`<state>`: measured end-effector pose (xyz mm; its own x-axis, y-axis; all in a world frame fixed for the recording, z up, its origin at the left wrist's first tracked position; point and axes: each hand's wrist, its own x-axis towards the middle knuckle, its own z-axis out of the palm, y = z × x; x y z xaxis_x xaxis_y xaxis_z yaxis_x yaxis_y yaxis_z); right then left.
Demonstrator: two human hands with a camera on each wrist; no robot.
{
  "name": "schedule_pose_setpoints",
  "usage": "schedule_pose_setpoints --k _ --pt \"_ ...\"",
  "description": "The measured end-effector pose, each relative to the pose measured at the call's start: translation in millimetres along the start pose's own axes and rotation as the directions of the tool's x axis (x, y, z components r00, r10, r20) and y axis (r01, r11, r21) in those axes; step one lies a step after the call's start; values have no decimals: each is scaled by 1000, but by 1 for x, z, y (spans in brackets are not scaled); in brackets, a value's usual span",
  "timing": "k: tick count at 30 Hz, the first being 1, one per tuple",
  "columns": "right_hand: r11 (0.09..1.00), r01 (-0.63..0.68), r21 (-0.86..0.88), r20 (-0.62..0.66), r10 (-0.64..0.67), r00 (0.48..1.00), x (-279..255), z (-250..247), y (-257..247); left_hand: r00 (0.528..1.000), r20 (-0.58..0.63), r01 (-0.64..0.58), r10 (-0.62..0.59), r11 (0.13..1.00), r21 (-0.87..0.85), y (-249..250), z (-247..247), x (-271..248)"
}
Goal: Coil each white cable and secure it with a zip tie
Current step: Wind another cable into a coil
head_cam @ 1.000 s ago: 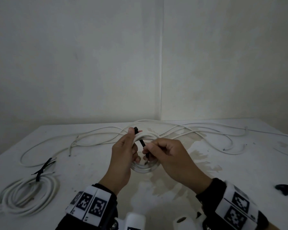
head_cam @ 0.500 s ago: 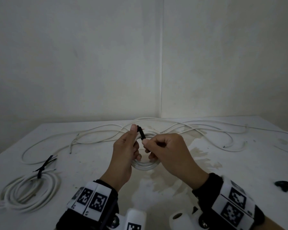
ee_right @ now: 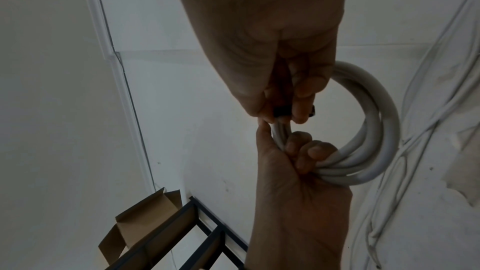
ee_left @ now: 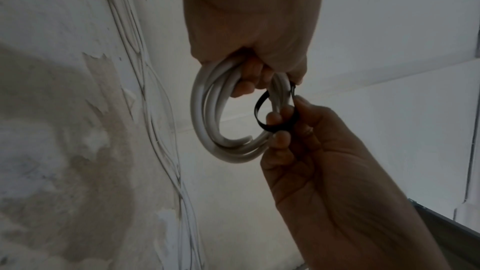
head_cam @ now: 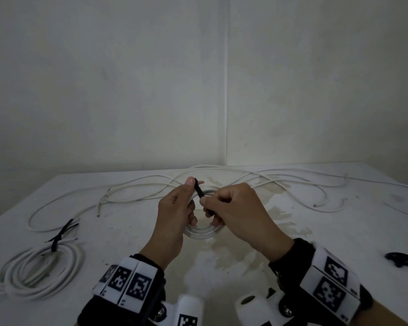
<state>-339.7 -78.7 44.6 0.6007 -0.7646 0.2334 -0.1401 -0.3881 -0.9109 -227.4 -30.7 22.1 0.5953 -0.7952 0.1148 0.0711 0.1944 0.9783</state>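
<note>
1. Left hand [head_cam: 174,208] has its fingers curled round a small coil of white round cable [ee_left: 207,122], held up above the stained white table [head_cam: 245,255]; thumb tip up by the top end of the tie.
2. Right hand [head_cam: 236,208] pinches a thin black plastic zip tie [head_cam: 199,191] between thumb and fingertips [ee_left: 275,118] (tie loops round the coil's strands, seen in the left wrist view; not pulled snug, there's a gap).
3. Tie's upper end sticks up at a slant between the two hands in the head view; hands just beside each other, both on the coil.
4. Far left on the table: a bigger coiled white cable bundle [head_cam: 38,271], already bound w/ a black zip tie [head_cam: 59,236], tail sticking out.
5. Behind the hands: loose white cables [head_cam: 280,182] sprawl across the table's back, uncoiled.
6. Right edge: a dark looped object [head_cam: 400,258], can't tell what it is.
7. Right wrist view: brown cardboard box flap [ee_right: 145,219] on a black metal frame [ee_right: 182,239], off the table.
</note>
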Motion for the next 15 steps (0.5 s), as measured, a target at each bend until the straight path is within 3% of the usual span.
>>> schedule_pose_setpoints --k 8,15 --pt "993 8 114 -30 -5 1000 -1 4 -2 999 2 -35 35 999 9 0 -3 -2" --pt "995 96 -5 -138 -95 986 3 10 -2 999 20 -46 45 998 36 0 1 -6"
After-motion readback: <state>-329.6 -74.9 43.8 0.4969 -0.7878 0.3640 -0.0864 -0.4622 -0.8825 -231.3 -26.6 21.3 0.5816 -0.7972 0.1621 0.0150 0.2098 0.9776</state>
